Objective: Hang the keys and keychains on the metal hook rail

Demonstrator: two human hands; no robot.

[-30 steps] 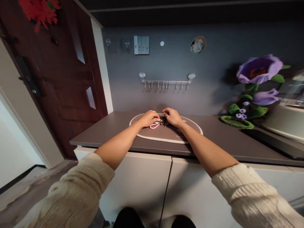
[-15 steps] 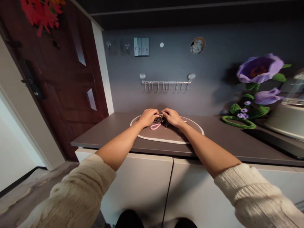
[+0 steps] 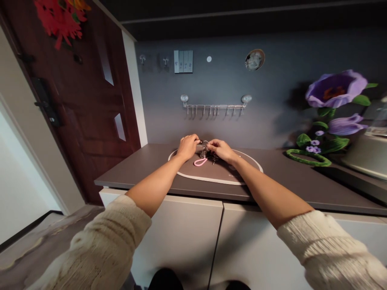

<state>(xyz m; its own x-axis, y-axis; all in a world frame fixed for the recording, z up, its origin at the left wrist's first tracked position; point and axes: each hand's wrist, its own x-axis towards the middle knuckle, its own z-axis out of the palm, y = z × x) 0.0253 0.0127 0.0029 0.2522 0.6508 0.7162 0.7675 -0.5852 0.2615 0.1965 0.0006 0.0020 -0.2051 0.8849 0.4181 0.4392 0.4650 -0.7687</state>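
A bunch of keys with a pink loop strap is between my hands, over an oval brown mat with a pale rim. My left hand is closed, pinching a small dark piece, apparently a key, at its fingertips. From the other side, my right hand pinches the thin metal key ring. Some keys hang below the ring near the right fingers. The pink strap rests on the mat. Fingers partly cover the bunch.
A clear hook rail is fixed to the wall behind the counter. On the right stand purple artificial flowers and a pale domed object. A dark red door is at the left.
My hands have drawn slightly apart and the metal ring now shows between the fingertips. The keys hang more upright. The whole view has shifted a little.
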